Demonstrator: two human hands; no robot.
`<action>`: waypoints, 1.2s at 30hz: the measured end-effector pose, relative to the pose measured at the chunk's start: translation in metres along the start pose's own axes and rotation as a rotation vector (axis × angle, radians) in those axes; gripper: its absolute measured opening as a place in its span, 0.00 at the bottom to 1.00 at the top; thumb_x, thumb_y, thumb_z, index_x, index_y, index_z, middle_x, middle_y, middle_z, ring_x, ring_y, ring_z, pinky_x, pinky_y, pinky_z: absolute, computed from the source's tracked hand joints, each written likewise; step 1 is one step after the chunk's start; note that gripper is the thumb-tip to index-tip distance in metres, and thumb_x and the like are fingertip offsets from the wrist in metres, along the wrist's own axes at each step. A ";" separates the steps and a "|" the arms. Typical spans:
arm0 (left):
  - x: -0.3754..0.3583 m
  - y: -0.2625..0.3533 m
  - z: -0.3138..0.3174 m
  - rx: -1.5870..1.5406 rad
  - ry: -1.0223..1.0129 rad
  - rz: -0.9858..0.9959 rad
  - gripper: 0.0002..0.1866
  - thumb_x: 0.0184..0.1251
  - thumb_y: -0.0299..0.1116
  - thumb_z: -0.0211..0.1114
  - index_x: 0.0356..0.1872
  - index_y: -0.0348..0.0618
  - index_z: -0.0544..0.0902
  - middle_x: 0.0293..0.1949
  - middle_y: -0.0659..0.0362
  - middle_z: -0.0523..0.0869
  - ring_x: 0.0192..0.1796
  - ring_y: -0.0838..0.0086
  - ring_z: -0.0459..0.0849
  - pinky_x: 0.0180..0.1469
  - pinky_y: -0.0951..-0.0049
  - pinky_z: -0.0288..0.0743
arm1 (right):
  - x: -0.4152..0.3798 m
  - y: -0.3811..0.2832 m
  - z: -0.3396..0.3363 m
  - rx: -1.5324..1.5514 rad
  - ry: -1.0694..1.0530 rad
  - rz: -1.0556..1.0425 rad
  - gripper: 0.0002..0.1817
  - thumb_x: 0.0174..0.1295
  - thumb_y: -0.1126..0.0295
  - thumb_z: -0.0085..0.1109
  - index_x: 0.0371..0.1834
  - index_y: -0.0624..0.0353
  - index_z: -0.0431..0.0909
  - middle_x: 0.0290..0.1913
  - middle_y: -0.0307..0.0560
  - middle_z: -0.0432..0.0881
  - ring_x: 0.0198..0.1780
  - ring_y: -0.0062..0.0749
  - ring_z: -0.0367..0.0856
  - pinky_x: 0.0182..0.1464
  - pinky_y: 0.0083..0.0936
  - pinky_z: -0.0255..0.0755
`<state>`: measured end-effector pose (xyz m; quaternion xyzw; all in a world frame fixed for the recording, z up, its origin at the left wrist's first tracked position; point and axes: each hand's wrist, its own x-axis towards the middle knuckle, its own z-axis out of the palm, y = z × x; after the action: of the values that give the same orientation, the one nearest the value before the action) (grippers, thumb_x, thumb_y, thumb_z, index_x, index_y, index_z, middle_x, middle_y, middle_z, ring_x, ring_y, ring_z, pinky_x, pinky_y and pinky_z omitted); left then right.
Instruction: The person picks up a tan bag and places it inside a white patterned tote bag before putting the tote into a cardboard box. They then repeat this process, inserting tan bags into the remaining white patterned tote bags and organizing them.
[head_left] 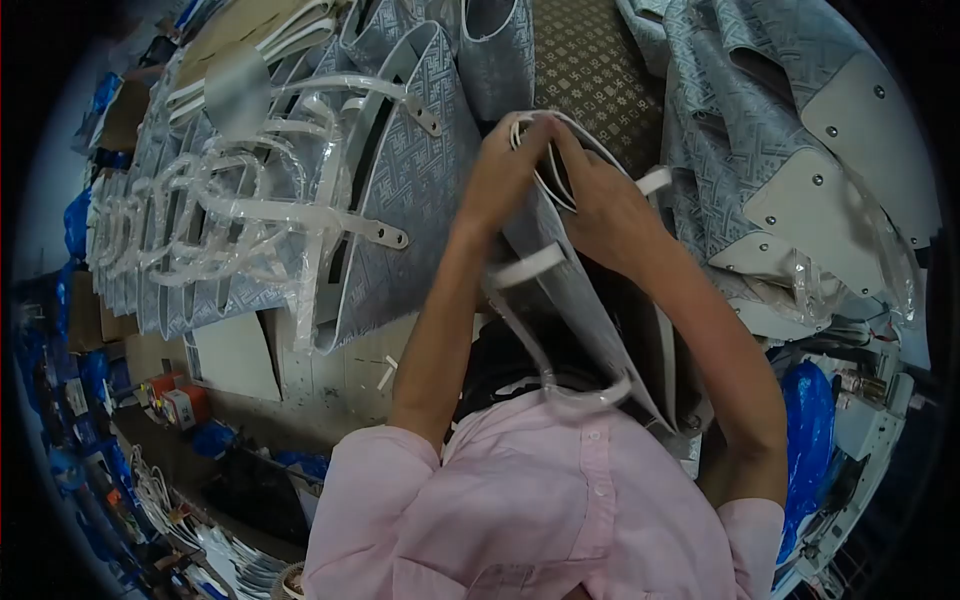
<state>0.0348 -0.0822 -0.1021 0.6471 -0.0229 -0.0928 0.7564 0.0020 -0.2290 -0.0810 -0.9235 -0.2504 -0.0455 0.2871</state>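
Note:
A grey patterned bag with white edging lies tilted against my body, its opening towards the right. My left hand is closed on its far top corner, fingertips meeting those of my right hand, which pinches the same white edge. What lies between the fingertips is too small to make out. A plastic-wrapped handle hangs from the bag's near side, partly blurred. Close to my left forearm stands another grey bag with a wrapped white handle.
A long row of grey bags with wrapped handles fills the left. Grey pieces with white flaps are piled at the right. Brown patterned material lies beyond my hands. A blue plastic bundle hangs at the lower right.

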 end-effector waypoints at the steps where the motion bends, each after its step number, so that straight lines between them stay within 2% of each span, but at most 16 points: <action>1: -0.017 0.002 0.001 0.111 0.014 0.018 0.29 0.62 0.47 0.64 0.54 0.33 0.72 0.44 0.57 0.80 0.50 0.74 0.78 0.53 0.75 0.70 | -0.003 -0.009 -0.004 0.018 -0.069 0.041 0.37 0.51 0.80 0.54 0.67 0.66 0.52 0.42 0.66 0.77 0.43 0.58 0.77 0.42 0.42 0.72; 2: -0.030 -0.002 -0.002 0.090 0.008 -0.002 0.29 0.62 0.47 0.64 0.54 0.33 0.72 0.44 0.57 0.80 0.50 0.74 0.78 0.53 0.75 0.70 | -0.006 -0.017 -0.009 0.032 -0.136 0.081 0.38 0.53 0.81 0.55 0.69 0.59 0.52 0.49 0.65 0.76 0.49 0.56 0.77 0.45 0.39 0.73; 3: -0.044 -0.008 -0.005 0.049 -0.012 0.086 0.32 0.59 0.46 0.67 0.57 0.33 0.69 0.47 0.55 0.78 0.52 0.72 0.76 0.56 0.74 0.68 | -0.011 -0.023 -0.011 0.089 -0.119 0.128 0.34 0.55 0.80 0.54 0.67 0.55 0.59 0.49 0.59 0.78 0.49 0.55 0.78 0.47 0.37 0.74; 4: -0.053 -0.014 -0.007 0.002 -0.029 0.172 0.37 0.56 0.45 0.70 0.61 0.33 0.66 0.51 0.54 0.77 0.55 0.71 0.75 0.58 0.73 0.67 | -0.013 -0.028 -0.012 0.078 -0.149 0.163 0.34 0.55 0.80 0.54 0.67 0.55 0.59 0.49 0.59 0.78 0.49 0.55 0.78 0.47 0.37 0.74; 7: -0.061 -0.013 -0.012 -0.143 -0.079 0.061 0.41 0.52 0.41 0.73 0.63 0.33 0.62 0.55 0.52 0.73 0.58 0.67 0.72 0.61 0.70 0.65 | -0.009 -0.042 -0.015 0.265 -0.194 0.226 0.25 0.54 0.82 0.53 0.59 0.58 0.70 0.45 0.56 0.80 0.46 0.54 0.79 0.46 0.36 0.74; 9: -0.064 -0.020 -0.016 -0.212 -0.115 0.042 0.39 0.54 0.38 0.70 0.65 0.33 0.61 0.56 0.51 0.72 0.59 0.66 0.72 0.62 0.69 0.64 | -0.007 -0.041 -0.020 0.264 -0.255 0.305 0.24 0.54 0.82 0.53 0.57 0.59 0.70 0.44 0.56 0.80 0.46 0.54 0.80 0.45 0.36 0.74; 12: -0.067 -0.029 -0.022 -0.132 -0.114 0.174 0.38 0.58 0.34 0.64 0.66 0.31 0.57 0.63 0.44 0.67 0.62 0.61 0.70 0.63 0.66 0.62 | -0.003 -0.047 -0.013 0.244 -0.285 0.373 0.20 0.54 0.81 0.53 0.53 0.60 0.72 0.43 0.56 0.80 0.44 0.55 0.80 0.43 0.36 0.73; 14: -0.071 -0.030 -0.019 0.117 -0.109 0.276 0.36 0.59 0.34 0.59 0.67 0.29 0.57 0.64 0.43 0.65 0.62 0.57 0.69 0.64 0.63 0.61 | 0.006 -0.057 -0.010 0.104 -0.351 0.456 0.13 0.54 0.78 0.55 0.44 0.60 0.73 0.39 0.56 0.80 0.41 0.55 0.79 0.38 0.37 0.72; 15: -0.071 -0.032 -0.016 0.123 -0.045 0.321 0.34 0.60 0.34 0.56 0.66 0.28 0.58 0.62 0.41 0.66 0.62 0.54 0.69 0.64 0.62 0.61 | 0.005 -0.055 -0.004 0.108 -0.350 0.471 0.13 0.54 0.78 0.55 0.44 0.60 0.73 0.39 0.56 0.80 0.41 0.55 0.79 0.38 0.37 0.72; 17: -0.069 -0.035 -0.017 0.047 -0.042 0.297 0.33 0.60 0.33 0.56 0.65 0.27 0.59 0.62 0.40 0.67 0.62 0.54 0.69 0.64 0.62 0.61 | 0.000 -0.046 0.007 0.079 -0.141 0.175 0.09 0.54 0.74 0.58 0.36 0.60 0.70 0.22 0.52 0.77 0.26 0.49 0.77 0.27 0.39 0.69; 20: -0.069 -0.038 -0.017 -0.054 0.031 0.281 0.32 0.58 0.32 0.57 0.63 0.25 0.63 0.59 0.38 0.70 0.62 0.55 0.70 0.63 0.62 0.62 | -0.007 -0.049 -0.004 0.021 -0.244 0.211 0.09 0.51 0.80 0.55 0.36 0.61 0.71 0.29 0.52 0.74 0.31 0.50 0.75 0.30 0.39 0.68; 23: -0.068 -0.034 -0.019 -0.121 -0.002 0.189 0.32 0.57 0.33 0.59 0.62 0.24 0.64 0.58 0.39 0.71 0.62 0.55 0.70 0.64 0.62 0.62 | -0.008 -0.049 -0.002 0.013 -0.157 0.179 0.09 0.52 0.76 0.60 0.32 0.60 0.69 0.23 0.49 0.72 0.27 0.45 0.72 0.28 0.37 0.67; 29: -0.069 -0.042 -0.017 -0.109 -0.036 0.207 0.34 0.54 0.33 0.65 0.60 0.25 0.65 0.60 0.38 0.70 0.64 0.56 0.68 0.65 0.63 0.59 | -0.001 -0.051 -0.001 -0.005 -0.148 0.206 0.08 0.52 0.76 0.59 0.29 0.60 0.68 0.23 0.50 0.71 0.26 0.44 0.72 0.28 0.37 0.66; 31: -0.072 -0.050 -0.006 -0.389 0.067 0.273 0.34 0.50 0.32 0.69 0.57 0.29 0.64 0.63 0.36 0.65 0.67 0.55 0.64 0.67 0.61 0.57 | 0.001 -0.052 0.000 -0.001 -0.148 0.181 0.08 0.52 0.76 0.58 0.29 0.60 0.67 0.22 0.49 0.70 0.26 0.44 0.72 0.27 0.37 0.66; 34: -0.072 -0.056 -0.012 -0.301 0.054 0.344 0.34 0.46 0.33 0.72 0.54 0.33 0.64 0.61 0.38 0.64 0.65 0.56 0.65 0.65 0.61 0.58 | 0.001 -0.056 0.001 -0.037 -0.174 0.225 0.08 0.52 0.76 0.59 0.28 0.60 0.67 0.21 0.48 0.70 0.26 0.43 0.72 0.27 0.36 0.66; 36: -0.071 -0.055 -0.012 -0.253 0.076 0.381 0.34 0.46 0.33 0.72 0.53 0.34 0.65 0.59 0.40 0.66 0.63 0.58 0.67 0.64 0.62 0.59 | 0.002 -0.056 0.002 -0.027 -0.173 0.244 0.07 0.48 0.80 0.56 0.29 0.64 0.69 0.26 0.52 0.70 0.27 0.48 0.72 0.28 0.38 0.66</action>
<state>-0.0387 -0.0660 -0.1522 0.5342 -0.1045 0.0741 0.8356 -0.0241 -0.1877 -0.0536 -0.9513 -0.1593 0.0663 0.2555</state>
